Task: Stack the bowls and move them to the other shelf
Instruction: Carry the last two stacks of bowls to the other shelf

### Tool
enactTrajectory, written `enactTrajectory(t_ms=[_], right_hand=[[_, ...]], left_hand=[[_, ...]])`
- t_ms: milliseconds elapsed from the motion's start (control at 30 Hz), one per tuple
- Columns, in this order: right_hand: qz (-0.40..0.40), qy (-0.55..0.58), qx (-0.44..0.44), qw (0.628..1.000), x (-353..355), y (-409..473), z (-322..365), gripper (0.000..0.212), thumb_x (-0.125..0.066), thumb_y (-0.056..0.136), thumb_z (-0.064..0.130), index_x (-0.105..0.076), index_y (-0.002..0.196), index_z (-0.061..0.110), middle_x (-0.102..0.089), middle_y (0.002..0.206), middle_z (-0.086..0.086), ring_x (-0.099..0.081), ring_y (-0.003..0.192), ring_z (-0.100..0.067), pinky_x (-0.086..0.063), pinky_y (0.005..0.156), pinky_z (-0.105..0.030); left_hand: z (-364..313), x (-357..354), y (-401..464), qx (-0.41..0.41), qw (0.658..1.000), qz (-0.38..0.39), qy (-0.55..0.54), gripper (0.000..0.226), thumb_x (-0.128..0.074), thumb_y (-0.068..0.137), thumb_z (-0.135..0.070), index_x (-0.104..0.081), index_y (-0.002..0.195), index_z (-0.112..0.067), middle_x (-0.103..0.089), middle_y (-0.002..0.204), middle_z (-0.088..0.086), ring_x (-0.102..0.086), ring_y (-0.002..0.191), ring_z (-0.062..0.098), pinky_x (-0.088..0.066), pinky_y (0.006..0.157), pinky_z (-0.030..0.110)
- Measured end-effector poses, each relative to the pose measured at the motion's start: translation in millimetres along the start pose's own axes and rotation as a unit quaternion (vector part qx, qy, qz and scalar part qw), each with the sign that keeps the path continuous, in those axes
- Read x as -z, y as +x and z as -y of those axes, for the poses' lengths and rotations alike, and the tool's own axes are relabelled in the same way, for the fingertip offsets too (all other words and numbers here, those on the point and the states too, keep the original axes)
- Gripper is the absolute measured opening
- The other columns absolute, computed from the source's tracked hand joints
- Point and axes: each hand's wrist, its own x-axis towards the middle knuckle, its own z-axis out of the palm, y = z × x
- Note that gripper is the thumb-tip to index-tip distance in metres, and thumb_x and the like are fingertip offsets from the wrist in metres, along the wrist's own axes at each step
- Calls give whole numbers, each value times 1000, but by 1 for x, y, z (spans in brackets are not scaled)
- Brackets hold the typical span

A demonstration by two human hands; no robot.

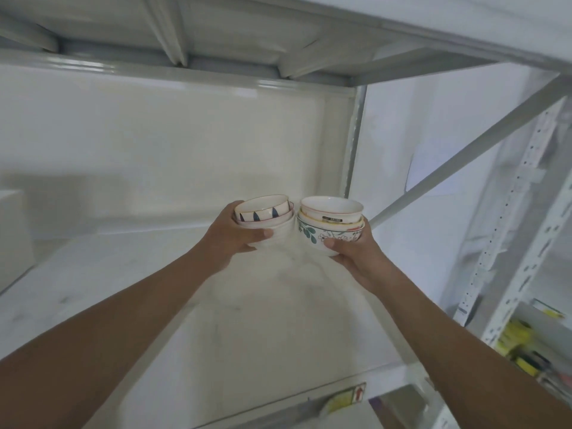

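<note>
Two short stacks of bowls are held side by side over a white shelf board (185, 305). My left hand (230, 238) grips the left stack (269, 221): a bowl with blue leaf marks on top, a pink-rimmed one under it, a plain white ribbed bowl at the bottom. My right hand (356, 252) grips the right stack (331, 224): a white bowl with a thin red rim on top, a yellow-rimmed one below, a green-leaf floral bowl lowest. The stacks nearly touch. Whether they rest on the board or hang above it I cannot tell.
The shelf above (185, 41) hangs low over the space. A metal upright (354, 144) and a diagonal brace (464, 156) stand at the right. A white box (14, 236) sits at the far left. A neighbouring rack (526, 342) holds yellow items.
</note>
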Motion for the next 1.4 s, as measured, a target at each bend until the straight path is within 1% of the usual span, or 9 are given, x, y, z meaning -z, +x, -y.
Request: enactTrajectory(t_ms=[133,267,467,567,833,900,1100,1267,1400], right_hand=[[-69,-4,4,998,-1,-30,15,110,-102,54,23,-41,146,25,-63,141,-9,-59,133,-33,-40,110,-68],[-88,-19,20,996,-1,-67,30,95,-91,68,9,-41,149,13,-61,142,-18,-60,132,-35,-44,109,-62],[-188,-26,23,982,7,-132,47,116,-101,54,18,-38,151,18,-60,143,-16,-60,132,-35,-47,107,-63],[-220,-36,25,974,17,-164,58,118,-102,52,18,-37,151,18,-58,144,-18,-58,133,-36,-45,107,-64],[-306,-62,44,949,54,-254,91,120,-102,53,16,-34,151,12,-59,142,-22,-61,130,-39,-47,105,-65],[-325,-66,54,942,67,-277,100,118,-102,54,15,-35,151,13,-59,142,-22,-60,130,-40,-46,105,-67],[-375,-88,59,921,106,-340,134,108,-96,60,8,-37,149,13,-62,139,-21,-65,125,-35,-60,89,-45],[-403,-110,58,907,147,-386,155,114,-101,54,18,-39,149,15,-63,138,-19,-61,129,-38,-48,107,-61],[-419,-127,57,897,176,-416,168,115,-101,53,19,-39,149,17,-63,139,-16,-62,129,-35,-48,107,-61]], left_hand=[[-10,-15,-9,-16,999,47,-21,68,-86,50,-27,-62,114,-26,-71,103,-5,-67,93,15,-56,69,35],[-15,-31,-18,-13,994,90,-53,73,-86,49,-25,-60,117,-26,-71,106,-3,-68,93,16,-57,76,40],[-20,-64,-32,-19,984,160,-80,67,-83,58,-11,-58,119,-23,-71,107,-3,-69,98,17,-59,79,43],[-22,-89,-37,-22,976,197,-89,79,-87,51,-18,-56,124,-20,-71,110,-2,-69,98,16,-59,74,40],[-35,-181,-54,-37,948,297,-109,60,-83,57,-12,-63,111,-28,-73,102,-7,-69,91,10,-57,69,33],[-38,-207,-57,-37,941,316,-114,68,-87,52,-16,-63,115,-26,-72,108,-2,-69,96,14,-57,70,35],[-43,-292,-61,-28,928,350,-126,90,-90,47,-21,-54,129,-17,-66,122,10,-65,111,29,-58,81,47],[-47,-362,-67,-20,917,376,-134,92,-92,45,-23,-55,129,-17,-65,122,11,-64,111,30,-58,79,45],[-46,-411,-72,-16,908,397,-136,93,-91,45,-22,-53,129,-18,-65,123,9,-64,111,29,-59,78,44]])
